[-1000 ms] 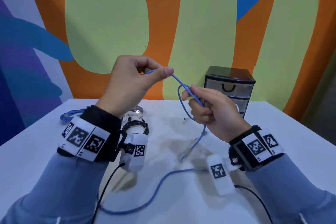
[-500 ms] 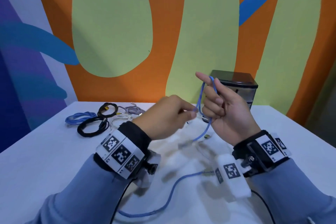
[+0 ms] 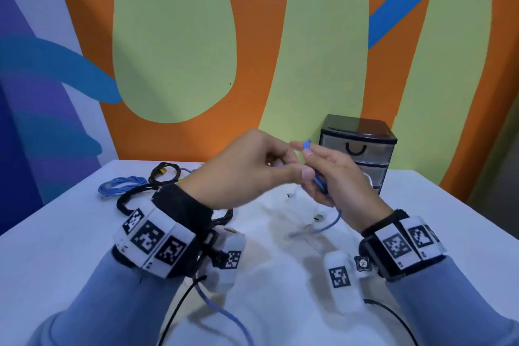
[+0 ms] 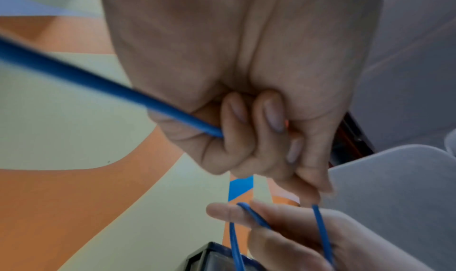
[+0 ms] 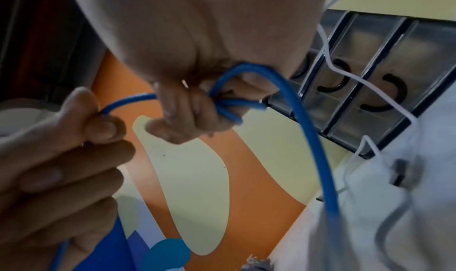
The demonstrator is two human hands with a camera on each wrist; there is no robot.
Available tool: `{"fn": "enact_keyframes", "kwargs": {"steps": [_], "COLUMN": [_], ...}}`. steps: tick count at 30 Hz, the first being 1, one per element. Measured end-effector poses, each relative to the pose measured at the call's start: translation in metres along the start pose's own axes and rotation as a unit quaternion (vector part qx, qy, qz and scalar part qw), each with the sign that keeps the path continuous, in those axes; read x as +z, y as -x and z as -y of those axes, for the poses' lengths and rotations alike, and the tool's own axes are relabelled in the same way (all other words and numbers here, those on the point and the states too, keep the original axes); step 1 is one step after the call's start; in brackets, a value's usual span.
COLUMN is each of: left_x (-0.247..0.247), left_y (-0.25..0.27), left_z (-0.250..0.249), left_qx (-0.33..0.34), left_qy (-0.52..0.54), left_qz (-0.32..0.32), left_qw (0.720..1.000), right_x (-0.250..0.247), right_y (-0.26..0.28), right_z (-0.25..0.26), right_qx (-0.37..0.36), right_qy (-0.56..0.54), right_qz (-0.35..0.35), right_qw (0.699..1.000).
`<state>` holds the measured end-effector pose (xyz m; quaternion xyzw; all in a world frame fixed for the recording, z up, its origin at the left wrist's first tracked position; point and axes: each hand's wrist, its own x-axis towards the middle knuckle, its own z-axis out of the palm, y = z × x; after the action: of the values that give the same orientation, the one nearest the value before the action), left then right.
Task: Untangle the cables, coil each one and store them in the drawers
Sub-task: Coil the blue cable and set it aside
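Head view: both hands' grips pinch the blue cable (image 3: 318,187), looped over right fingers (image 3: 314,149).

My head view looks down over the table (image 3: 70,233); both wrist views sit close under the palms, sharing the drawers (image 5: 370,64).

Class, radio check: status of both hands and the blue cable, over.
Left hand pinches blue cable. Right hand holds its loops. Drawers shut. White cable draped across them.

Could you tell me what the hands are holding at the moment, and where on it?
Both grip the blue cable: the right hand holds its wound loops, the left hand pinches the free run beside them.
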<state>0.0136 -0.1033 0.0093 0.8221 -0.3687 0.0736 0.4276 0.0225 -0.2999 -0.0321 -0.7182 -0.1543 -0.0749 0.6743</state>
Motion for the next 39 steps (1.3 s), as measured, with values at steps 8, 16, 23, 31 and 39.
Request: {"fn": "enact_keyframes", "kwargs": {"steps": [8,16,23,31,39], "left_x": [-0.007,0.002,0.018,0.024,0.042], "left_y": [-0.006,-0.011,-0.012,-0.011,-0.010], "left_z": [0.020,0.026,0.026,0.010,0.021], "left_qx": [0.016,0.070,0.012,-0.062,0.046], "left_qy": [0.151,0.151,0.127,0.288,0.011], "left_qz": [-0.174,-0.182,-0.138,-0.121,-0.159], "left_qw": [0.973,0.969,0.982,0.948,0.986], "right_x": [0.003,-0.007,-0.008,-0.004,0.011], "right_y": [0.010,0.010,0.005,-0.005,-0.007], "right_z": [0.012,0.009,0.001,-0.001,-0.014], "right_qx": [0.055,0.089,0.073,0.004,-0.062], "right_qy": [-0.167,-0.372,-0.423,-0.280,-0.052], "right_qz": [0.174,0.250,0.223,0.007,-0.078], "right_qw": [0.969,0.889,0.875,0.960,0.994]}}
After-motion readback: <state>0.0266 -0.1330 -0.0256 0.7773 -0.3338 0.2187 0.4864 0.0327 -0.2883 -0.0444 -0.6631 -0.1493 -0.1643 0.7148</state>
